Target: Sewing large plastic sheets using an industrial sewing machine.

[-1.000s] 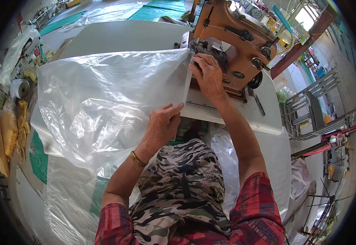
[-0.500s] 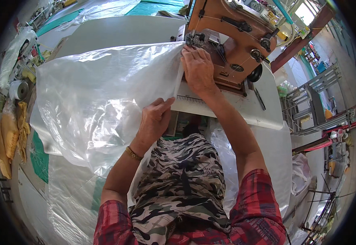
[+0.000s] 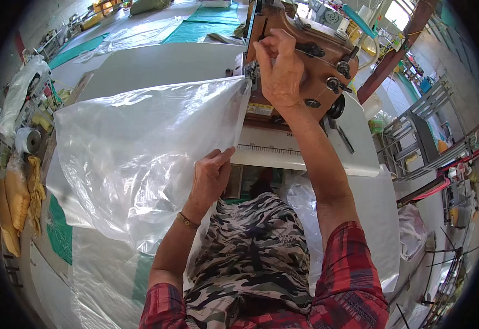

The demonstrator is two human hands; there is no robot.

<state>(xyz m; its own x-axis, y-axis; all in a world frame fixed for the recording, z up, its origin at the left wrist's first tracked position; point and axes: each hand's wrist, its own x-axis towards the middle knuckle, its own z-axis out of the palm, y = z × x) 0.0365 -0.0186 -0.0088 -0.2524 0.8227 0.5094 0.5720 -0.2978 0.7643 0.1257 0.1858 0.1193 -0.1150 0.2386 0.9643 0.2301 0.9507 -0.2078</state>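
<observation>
A large translucent plastic sheet (image 3: pixel 124 148) lies over the table, its corner reaching under the head of a brown sewing machine (image 3: pixel 322 66). With its fingers closed, my left hand (image 3: pixel 213 172) pinches the sheet's near right edge beside a printed ruler scale (image 3: pixel 269 149). My right hand (image 3: pixel 280 71) is raised in front of the machine's head, off the sheet. Its fingers are half bent and the thumb stands apart, with nothing seen between them. Whether a fingertip touches the machine I cannot tell. The needle area is partly hidden behind this hand.
A dark slim tool (image 3: pixel 345 139) lies on the white table (image 3: pixel 363 156) right of the machine. Farther right stands a grey metal frame (image 3: pixel 415 129). On the left are a white roll (image 3: pixel 28 140) and brown bags (image 3: pixel 15 186). Teal sheeting (image 3: pixel 204 24) covers part of the floor beyond.
My right hand has let go of the sheet's corner by the needle and risen to the machine's head. My left hand keeps its pinch on the edge. The whole view has shifted slightly.
</observation>
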